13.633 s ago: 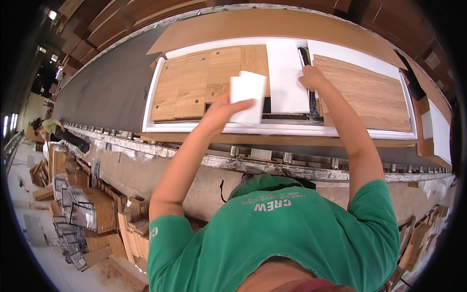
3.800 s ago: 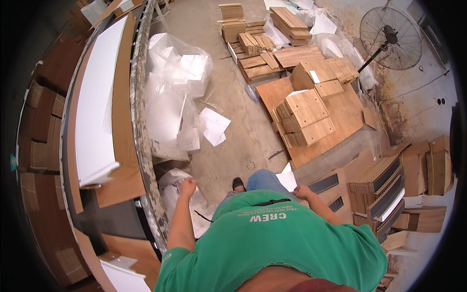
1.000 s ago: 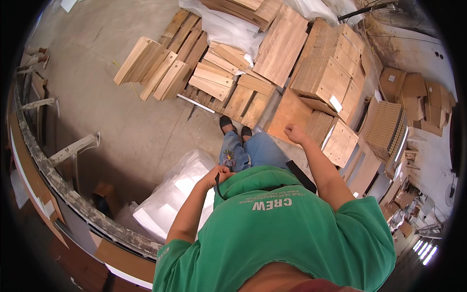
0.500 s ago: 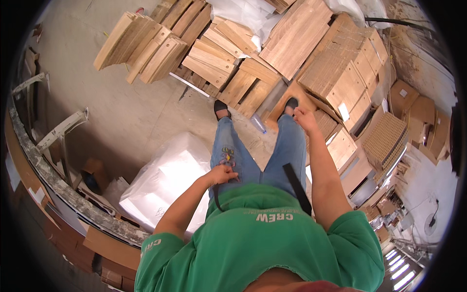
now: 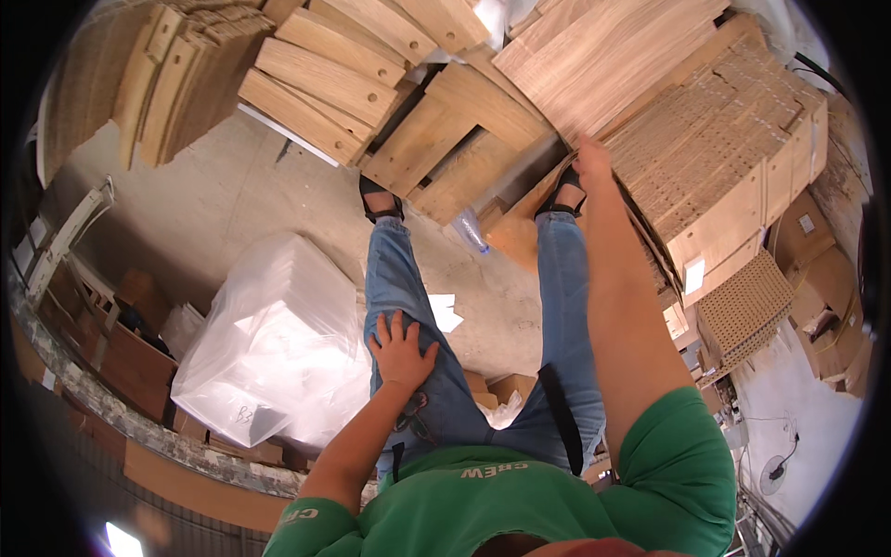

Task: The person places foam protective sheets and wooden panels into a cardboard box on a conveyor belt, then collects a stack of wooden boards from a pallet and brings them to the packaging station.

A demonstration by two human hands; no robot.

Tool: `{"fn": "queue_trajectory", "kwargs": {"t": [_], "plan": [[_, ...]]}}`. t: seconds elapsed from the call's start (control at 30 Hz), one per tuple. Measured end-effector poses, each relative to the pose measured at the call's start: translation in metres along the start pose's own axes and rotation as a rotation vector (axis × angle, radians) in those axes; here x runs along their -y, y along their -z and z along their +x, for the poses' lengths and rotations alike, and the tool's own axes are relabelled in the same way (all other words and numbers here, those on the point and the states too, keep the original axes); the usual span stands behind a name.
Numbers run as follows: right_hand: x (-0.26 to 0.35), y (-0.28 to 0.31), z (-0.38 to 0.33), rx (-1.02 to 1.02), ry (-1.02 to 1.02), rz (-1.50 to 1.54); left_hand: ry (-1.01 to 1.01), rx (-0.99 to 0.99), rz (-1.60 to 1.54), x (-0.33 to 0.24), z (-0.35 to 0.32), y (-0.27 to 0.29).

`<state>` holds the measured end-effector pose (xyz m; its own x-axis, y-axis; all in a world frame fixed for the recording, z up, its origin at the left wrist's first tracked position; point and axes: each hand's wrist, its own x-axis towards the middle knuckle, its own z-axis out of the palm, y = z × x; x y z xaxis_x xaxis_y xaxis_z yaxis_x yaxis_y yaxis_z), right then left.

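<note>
My left hand point(image 5: 405, 351) lies flat on my left thigh with its fingers spread, holding nothing. My right arm stretches forward and down, and my right hand point(image 5: 594, 162) is at the near corner of a wide wooden panel point(image 5: 613, 65). Its fingers look curled together; whether they grip the panel's edge or something small is hidden. Right of that hand stands a tall stack of brown boards point(image 5: 710, 130). Left of it, slatted wooden pieces point(image 5: 455, 121) lie on a low pile.
Curved wooden parts point(image 5: 172, 93) stand stacked at the far left, beside holed boards point(image 5: 325, 79). A plastic-wrapped white bundle point(image 5: 278, 343) sits left of my legs. A clear plastic bottle point(image 5: 471, 230) lies between my feet. Cardboard boxes point(image 5: 812, 241) are at the right.
I have bent forward, and the wood stacks appear larger. My right hand has reached ahead to the panel's corner. My left hand has opened from a loose curl and now lies on my thigh.
</note>
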<state>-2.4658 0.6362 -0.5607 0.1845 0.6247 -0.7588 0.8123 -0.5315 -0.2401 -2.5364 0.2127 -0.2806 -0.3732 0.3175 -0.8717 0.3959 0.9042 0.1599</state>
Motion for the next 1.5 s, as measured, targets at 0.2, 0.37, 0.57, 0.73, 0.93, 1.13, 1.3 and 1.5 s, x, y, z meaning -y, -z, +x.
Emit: {"fn": "queue_trajectory", "kwargs": {"t": [0.2,0.37,0.57,0.73,0.93,1.13,1.3,1.5], "plan": [[0.029,0.019,0.021,0.202,-0.219,0.340,-0.006,-0.109,-0.062,0.000,0.011,-0.009],[0.086,0.098,-0.001,0.083,0.063,0.913,0.016,-0.078,-0.059,-0.001,0.010,-0.007],[0.143,0.129,0.033,0.021,0.054,0.435,-0.014,-0.089,-0.042,0.009,0.013,-0.006],[0.140,0.068,0.062,-0.026,-0.016,0.371,-0.015,-0.126,-0.064,0.003,0.016,0.002],[0.126,0.048,0.108,-0.059,0.005,0.318,-0.023,-0.111,-0.066,0.001,0.020,0.003],[0.133,0.043,0.070,-0.094,0.014,0.360,-0.025,-0.113,-0.052,-0.003,0.022,0.006],[0.133,0.044,0.074,-0.102,-0.013,0.523,-0.042,-0.120,-0.022,-0.003,0.025,0.010],[0.136,0.042,0.069,-0.013,-0.009,0.477,-0.026,-0.110,-0.035,0.000,0.023,0.011]]}}
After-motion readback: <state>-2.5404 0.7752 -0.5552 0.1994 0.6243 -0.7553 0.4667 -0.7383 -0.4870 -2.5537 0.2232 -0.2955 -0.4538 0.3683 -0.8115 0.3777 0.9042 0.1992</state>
